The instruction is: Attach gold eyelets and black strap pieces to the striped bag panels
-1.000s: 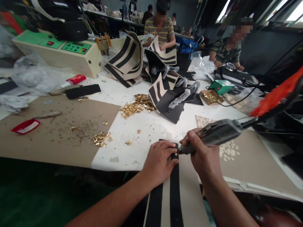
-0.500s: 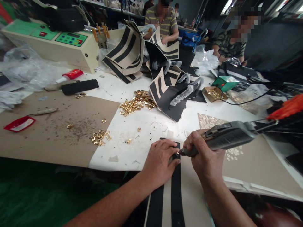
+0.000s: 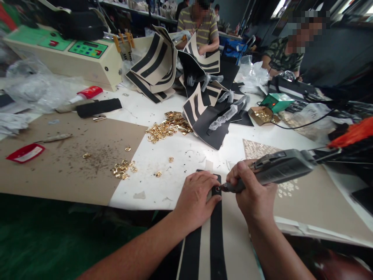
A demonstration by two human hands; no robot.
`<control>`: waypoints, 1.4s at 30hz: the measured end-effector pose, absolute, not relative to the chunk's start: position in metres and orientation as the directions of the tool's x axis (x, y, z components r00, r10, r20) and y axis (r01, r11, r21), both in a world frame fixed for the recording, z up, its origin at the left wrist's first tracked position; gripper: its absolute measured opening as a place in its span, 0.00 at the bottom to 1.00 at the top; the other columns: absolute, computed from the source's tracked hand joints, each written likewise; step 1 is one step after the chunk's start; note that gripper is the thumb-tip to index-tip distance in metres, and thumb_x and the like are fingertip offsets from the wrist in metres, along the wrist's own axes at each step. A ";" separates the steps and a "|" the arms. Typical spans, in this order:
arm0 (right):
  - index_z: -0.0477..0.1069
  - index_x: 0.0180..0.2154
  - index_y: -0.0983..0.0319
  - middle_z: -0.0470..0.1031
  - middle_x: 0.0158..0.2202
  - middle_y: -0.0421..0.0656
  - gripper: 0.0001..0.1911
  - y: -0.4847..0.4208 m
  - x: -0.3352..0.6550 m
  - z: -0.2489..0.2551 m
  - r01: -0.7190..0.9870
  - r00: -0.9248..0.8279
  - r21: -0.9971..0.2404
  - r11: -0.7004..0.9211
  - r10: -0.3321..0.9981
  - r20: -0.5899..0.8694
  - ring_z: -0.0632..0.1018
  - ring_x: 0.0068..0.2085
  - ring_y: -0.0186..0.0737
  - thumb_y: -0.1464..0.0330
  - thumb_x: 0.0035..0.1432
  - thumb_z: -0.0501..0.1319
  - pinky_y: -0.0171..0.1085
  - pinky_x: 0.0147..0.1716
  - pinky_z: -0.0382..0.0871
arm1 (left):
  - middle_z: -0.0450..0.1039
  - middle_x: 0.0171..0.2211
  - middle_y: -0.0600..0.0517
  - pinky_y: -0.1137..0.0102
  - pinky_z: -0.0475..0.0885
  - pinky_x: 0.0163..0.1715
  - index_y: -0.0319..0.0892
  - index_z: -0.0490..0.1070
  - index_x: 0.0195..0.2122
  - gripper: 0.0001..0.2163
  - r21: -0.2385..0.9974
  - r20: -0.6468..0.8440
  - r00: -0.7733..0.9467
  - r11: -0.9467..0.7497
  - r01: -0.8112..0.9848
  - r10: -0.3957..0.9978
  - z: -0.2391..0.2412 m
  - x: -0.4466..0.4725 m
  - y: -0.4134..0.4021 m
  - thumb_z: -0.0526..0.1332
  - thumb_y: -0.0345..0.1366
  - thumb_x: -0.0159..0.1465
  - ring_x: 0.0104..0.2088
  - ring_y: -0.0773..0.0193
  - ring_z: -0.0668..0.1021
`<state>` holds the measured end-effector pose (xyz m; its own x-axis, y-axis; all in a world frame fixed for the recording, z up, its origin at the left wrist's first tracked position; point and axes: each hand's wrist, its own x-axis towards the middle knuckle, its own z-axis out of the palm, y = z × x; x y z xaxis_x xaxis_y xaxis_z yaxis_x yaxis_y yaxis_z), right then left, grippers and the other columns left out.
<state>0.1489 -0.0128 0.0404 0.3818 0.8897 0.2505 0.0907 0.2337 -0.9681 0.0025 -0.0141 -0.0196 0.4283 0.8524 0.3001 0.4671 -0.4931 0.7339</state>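
My right hand is wrapped round a grey electric screwdriver, which lies almost level and points left. Its tip is at a small round metal fitting near the far end of a black stripe; whether they touch I cannot tell. That stripe belongs to a beige-and-black striped panel stretching toward me over the table edge. My left hand presses on the panel's far end and holds it, fingers bent, with thumb and forefinger on either side of the fitting. The fingers hide part of the panel's end.
Gold hardware is heaped mid-table, with a smaller pile nearer me. Behind stands a stack of striped panels. A beige-green machine is at left, a green box at right. Small rings lie on cardboard. Two people sit opposite.
Both hands and the screwdriver stay almost where they were. The fitting at the tip looked bright before and now shows as a darker ring.
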 end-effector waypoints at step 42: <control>0.68 0.27 0.61 0.68 0.22 0.36 0.15 -0.015 0.149 0.038 -0.014 0.379 -0.952 0.307 0.882 0.279 0.72 0.22 0.36 0.64 0.62 0.69 0.37 0.25 0.69 | 0.79 0.56 0.51 0.50 0.66 0.61 0.47 0.75 0.47 0.15 0.764 0.288 0.419 -0.471 0.442 0.861 -0.021 0.002 -0.013 0.74 0.33 0.60 0.60 0.50 0.74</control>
<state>0.1487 -0.0150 0.0376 0.3789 0.8822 0.2794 -0.0136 0.3072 -0.9516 0.0022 -0.0130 -0.0206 0.4191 0.8609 0.2884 0.4418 -0.4708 0.7636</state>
